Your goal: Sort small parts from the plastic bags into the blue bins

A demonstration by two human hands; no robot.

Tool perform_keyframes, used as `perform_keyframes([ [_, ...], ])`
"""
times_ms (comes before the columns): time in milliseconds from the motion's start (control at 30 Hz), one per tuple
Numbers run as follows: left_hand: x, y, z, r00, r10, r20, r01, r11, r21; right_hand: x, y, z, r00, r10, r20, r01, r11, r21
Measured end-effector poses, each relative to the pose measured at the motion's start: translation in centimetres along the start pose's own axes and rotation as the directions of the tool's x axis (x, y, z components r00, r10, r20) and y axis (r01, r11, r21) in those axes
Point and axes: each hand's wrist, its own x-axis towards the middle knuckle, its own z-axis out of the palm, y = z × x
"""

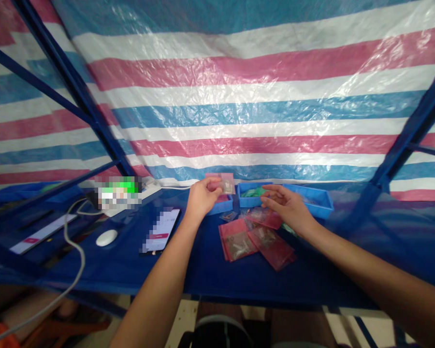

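1. Pink-tinted plastic bags [248,240] lie in a loose, overlapping heap on the dark blue table cover [199,273], just below both hands and in front of the trays. Each holds small pale pieces, too small to identify.
2. The left hand [203,197] is raised toward the back of the table, its fingers [214,184] pressed together and pinching a small clear packet [225,186]. A pink square bag [219,177] stands just behind that packet, and a small blue plastic tray [222,205] sits directly below the hand.
3. The right hand [286,207] is open – fingers spread and gently curved – above the gap between two more trays. It holds nothing that can be seen. To its left, a middle blue tray [248,189] holds green contents [253,192], and a longer blue tray [313,203] lies just beyond its fingertips.
4. Farther left on the cover are a smartphone [161,229] with a blurred screen, a white computer mouse [107,237], a pale cable [74,244] and a flat screen device [43,233]. A blurred object [118,192] sits behind them.
5. Overhead, a striped plastic tarp [217,96] hangs across a blue metal frame [72,82].
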Motion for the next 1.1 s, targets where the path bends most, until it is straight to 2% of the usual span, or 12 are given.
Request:
perform_keyframes([
  [100,0.7,-1.5,-0.8,0.999,-0.031,0.025,0.028,0.995,0.094,0.0,0.3,-0.1,1.0,-0.021,0.013,0.022,0.998,-0.058],
  [233,0.8,-2.9,-0.2,0.988,-0.057,0.141,0.046,0.995,0.085,-0.1,0.4,-0.1,1.0,-0.023,0.009,0.024,0.992,-0.123],
  [300,0.7,-3.0,-0.1,0.982,-0.055,0.18,0.034,0.992,0.117,-0.1,0.4,-0.1,1.0,-0.024,0.011,0.026,0.991,-0.128],
  [533,0.7,-2.3,-1.3,0.981,-0.123,0.153,0.07,0.948,0.312,0.0,0.2,-0.2,0.999,-0.033,0.017,0.035,0.99,-0.135],
  [767,0.2,-1.6,-1.4,0.977,-0.032,0.212,-0.049,0.93,0.365,-0.1,0.4,-0.1,0.998,-0.051,0.039,0.058,0.979,-0.196],
  [867,-0.1,-1.1,-1.6,0.985,0.059,0.16,-0.124,0.893,0.433,-0.5,-0.4,0.0,0.99,-0.119,0.081,0.139,0.937,-0.32],
  [933,-0.2,-0.8,-1.6,0.987,0.147,0.066,-0.16,0.85,0.502,-1.0,-1.1,0.1,0.963,-0.193,0.19,0.257,0.868,-0.424],
  [1000,-0.4,-0.4,-1.5,0.976,0.216,0.004,-0.184,0.821,0.54,-1.5,-1.9,0.4,0.898,-0.262,0.354,0.412,0.785,-0.463],
  [1033,-0.5,-0.3,-1.3,0.973,0.231,0.01,-0.2,0.819,0.538,-1.7,-2.2,0.6,0.851,-0.288,0.438,0.485,0.751,-0.449],
  [1100,-0.7,0.0,-0.9,0.971,0.224,0.088,-0.238,0.831,0.503,-2.1,-2.7,1.0,0.755,-0.32,0.573,0.595,0.701,-0.393],
])
